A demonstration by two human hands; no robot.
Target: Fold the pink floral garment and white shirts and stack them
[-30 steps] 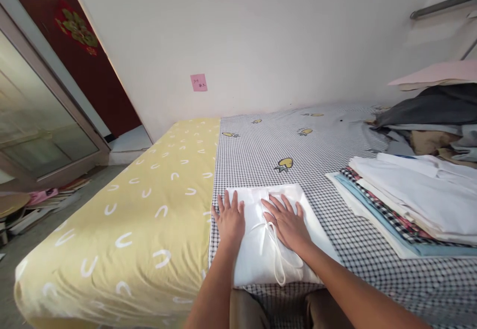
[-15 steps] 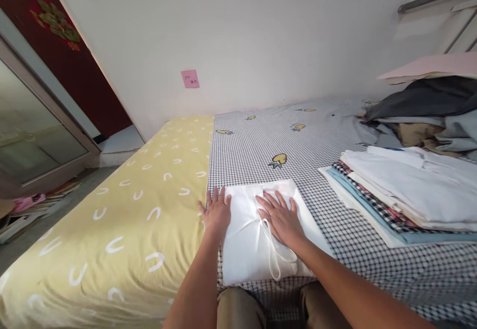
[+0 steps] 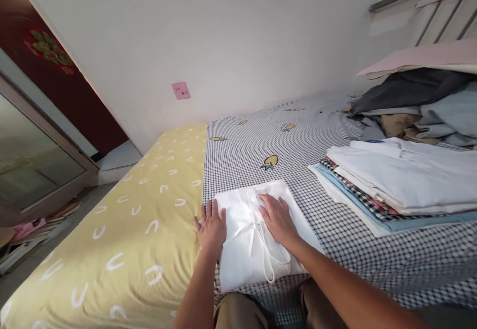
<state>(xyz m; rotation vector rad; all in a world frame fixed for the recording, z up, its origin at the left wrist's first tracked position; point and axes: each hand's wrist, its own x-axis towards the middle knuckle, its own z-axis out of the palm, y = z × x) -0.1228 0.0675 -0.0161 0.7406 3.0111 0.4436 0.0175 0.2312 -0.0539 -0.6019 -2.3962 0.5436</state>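
A folded white garment lies on the checked bedding near my knees, with a thin white tie knotted in a bow and its loop trailing toward me. My left hand rests flat at the garment's left edge, fingers spread, partly over the yellow cloth border. On the upper right of the garment sits my right hand, its fingers slightly bent and touching the fabric beside the bow. Neither hand grips anything.
To the right stands a stack of folded clothes with a white shirt on top. Behind it is a heap of dark and grey clothes. Yellow patterned bedding covers the left side, and a pink note is on the wall.
My right hand's fingers have bent and drawn closer together, and more of the bow shows. My left hand stays at the garment's left edge. The view has shifted slightly.
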